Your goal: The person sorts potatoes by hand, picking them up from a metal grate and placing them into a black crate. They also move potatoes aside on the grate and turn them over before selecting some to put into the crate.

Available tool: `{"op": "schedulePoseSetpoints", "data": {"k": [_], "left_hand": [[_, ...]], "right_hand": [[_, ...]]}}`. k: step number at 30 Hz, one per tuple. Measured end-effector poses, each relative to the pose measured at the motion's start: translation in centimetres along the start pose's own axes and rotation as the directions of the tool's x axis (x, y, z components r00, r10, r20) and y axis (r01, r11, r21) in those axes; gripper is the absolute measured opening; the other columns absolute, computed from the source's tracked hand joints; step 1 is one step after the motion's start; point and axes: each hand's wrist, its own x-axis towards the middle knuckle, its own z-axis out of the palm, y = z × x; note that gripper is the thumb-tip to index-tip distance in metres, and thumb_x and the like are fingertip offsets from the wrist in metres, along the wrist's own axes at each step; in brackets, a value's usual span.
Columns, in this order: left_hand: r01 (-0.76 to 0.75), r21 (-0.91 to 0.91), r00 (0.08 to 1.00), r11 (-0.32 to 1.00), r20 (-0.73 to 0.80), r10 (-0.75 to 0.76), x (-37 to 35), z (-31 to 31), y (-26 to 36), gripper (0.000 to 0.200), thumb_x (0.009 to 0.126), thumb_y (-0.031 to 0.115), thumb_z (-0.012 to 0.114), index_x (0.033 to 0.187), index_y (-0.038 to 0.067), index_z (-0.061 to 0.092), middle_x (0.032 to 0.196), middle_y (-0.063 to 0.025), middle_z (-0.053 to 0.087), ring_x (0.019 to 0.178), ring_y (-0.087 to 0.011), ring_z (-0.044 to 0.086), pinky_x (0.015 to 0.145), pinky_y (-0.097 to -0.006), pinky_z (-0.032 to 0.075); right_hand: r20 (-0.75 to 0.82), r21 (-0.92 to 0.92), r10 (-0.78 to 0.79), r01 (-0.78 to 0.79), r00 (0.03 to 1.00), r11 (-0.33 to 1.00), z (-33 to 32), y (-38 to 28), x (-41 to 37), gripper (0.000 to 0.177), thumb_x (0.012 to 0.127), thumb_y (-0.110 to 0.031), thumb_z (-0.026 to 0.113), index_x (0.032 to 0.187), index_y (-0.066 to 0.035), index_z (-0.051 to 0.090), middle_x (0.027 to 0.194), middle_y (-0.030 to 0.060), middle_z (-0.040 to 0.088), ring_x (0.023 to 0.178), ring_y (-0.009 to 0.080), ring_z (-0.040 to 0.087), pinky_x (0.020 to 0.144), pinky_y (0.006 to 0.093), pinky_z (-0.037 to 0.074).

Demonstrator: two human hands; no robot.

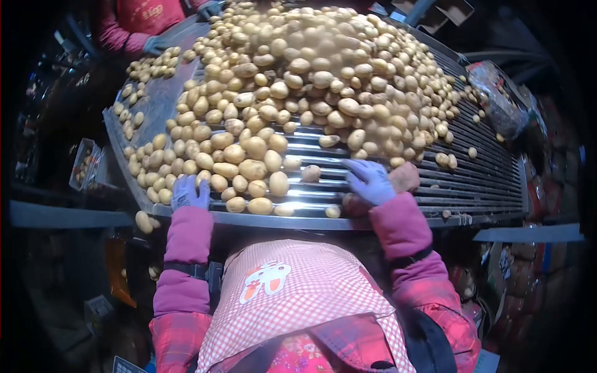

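My left hand point(190, 193), in a lavender glove, rests at the near left edge of the sorting table, its fingers stretched out against the potatoes point(225, 169) there. My right hand point(368, 181), gloved alike, lies over the metal bars with its fingers extended to the left and nothing seen in its grip. Close beside its wrist is a reddish-brown lump point(405, 178), and another dark reddish lump point(355, 205) is partly hidden beneath the hand. One brownish potato point(311, 173) sits on the bars just left of my right fingertips.
A large heap of potatoes point(323, 68) covers the far part of the barred table point(479, 180). Across at the upper left stands another person point(146, 15) with gloved hands at the potatoes. A plastic bag point(497, 99) lies at the right rim; a white bin point(85, 165) stands left.
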Motion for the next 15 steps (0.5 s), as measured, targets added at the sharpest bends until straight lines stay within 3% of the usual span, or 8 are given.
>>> {"op": "schedulePoseSetpoints", "data": {"k": [3,4,6,8,10,12,13,15], "left_hand": [[-0.01,-0.035,1.0,0.999,-0.015,0.009,0.2,-0.6,0.7,0.042,0.091,0.04,0.058,0.108,0.002,0.063,0.12,-0.024,0.059,0.118,-0.0398,0.051,0.099,-0.0495,0.04],[-0.027,-0.034,1.0,0.999,-0.008,0.027,0.2,-0.7,0.8,0.042,0.091,0.04,0.058,0.108,0.002,0.063,0.12,-0.024,0.059,0.118,-0.0398,0.051,0.099,-0.0495,0.04],[-0.017,-0.063,1.0,0.998,-0.001,0.016,0.3,-1.1,0.8,0.039,0.089,0.038,0.062,0.103,0.001,0.063,0.113,-0.0249,0.06,0.112,-0.0416,0.053,0.097,-0.0491,0.042],[-0.073,-0.038,0.997,0.997,-0.026,0.072,0.4,-0.2,0.7,0.039,0.088,0.038,0.063,0.101,0.001,0.062,0.112,-0.0253,0.06,0.11,-0.0418,0.054,0.095,-0.0497,0.042],[-0.166,0.035,0.962,0.986,-0.216,0.169,0.0,1.0,-0.3,0.038,0.088,0.038,0.062,0.096,0.0,0.061,0.107,-0.025,0.061,0.106,-0.0414,0.055,0.092,-0.0505,0.043],[-0.123,0.042,0.987,0.992,-0.099,0.126,0.0,-0.3,0.6,0.038,0.089,0.039,0.059,0.094,0.001,0.062,0.105,-0.0242,0.062,0.101,-0.0418,0.056,0.089,-0.0499,0.044],[-0.079,0.035,0.997,0.996,0.017,0.079,0.1,-1.7,1.7,0.039,0.087,0.039,0.06,0.099,0.002,0.064,0.108,-0.0236,0.063,0.102,-0.0404,0.058,0.09,-0.0486,0.045],[-0.044,0.119,0.996,0.992,-0.076,0.054,-0.3,0.2,0.9,0.049,0.086,0.045,0.058,0.111,0.003,0.065,0.115,-0.0208,0.063,0.11,-0.0367,0.058,0.097,-0.0474,0.044]], "right_hand": [[-0.02,-0.39,-0.041,0.03,0.999,0.92,-2.7,4.6,-6.7,0.032,0.088,-0.037,0.053,0.109,-0.017,0.068,0.108,0.0094,0.067,0.104,0.0279,0.061,0.092,0.0434,0.042],[-0.027,-0.387,-0.024,0.012,0.999,0.922,-3.4,5.8,-8.1,0.032,0.088,-0.037,0.053,0.109,-0.017,0.068,0.108,0.0094,0.067,0.104,0.0279,0.061,0.092,0.0434,0.042],[0.083,-0.421,0.389,-0.321,0.918,0.848,-4.5,8.2,-10.5,0.032,0.088,-0.042,0.051,0.099,-0.016,0.068,0.099,0.0089,0.067,0.097,0.0294,0.062,0.086,0.0439,0.043],[0.05,-0.345,0.376,-0.337,0.925,0.876,-4.9,10.7,-11.8,0.028,0.087,-0.038,0.055,0.095,-0.014,0.068,0.097,0.0104,0.067,0.097,0.0309,0.061,0.085,0.0442,0.044],[0.037,-0.253,0.345,-0.325,0.938,0.911,-4.5,11.6,-11.6,0.024,0.085,-0.034,0.059,0.091,-0.013,0.069,0.096,0.0118,0.067,0.098,0.0324,0.061,0.084,0.0446,0.044],[0.034,-0.342,0.391,-0.357,0.92,0.869,-4.9,9.7,-8.4,0.028,0.087,-0.037,0.057,0.096,-0.014,0.068,0.095,0.0103,0.067,0.094,0.0331,0.061,0.083,0.0448,0.044],[-0.089,-0.182,0.276,-0.288,0.957,0.94,-4.7,7.6,-6.8,0.029,0.087,-0.033,0.059,0.105,-0.012,0.068,0.104,0.011,0.067,0.098,0.0326,0.061,0.086,0.045,0.044],[-0.064,-0.135,0.127,-0.135,0.99,0.982,-3.5,4.1,-3.2,0.031,0.086,-0.032,0.06,0.109,-0.012,0.067,0.109,0.0118,0.066,0.1,0.0326,0.06,0.089,0.0441,0.044]]}}
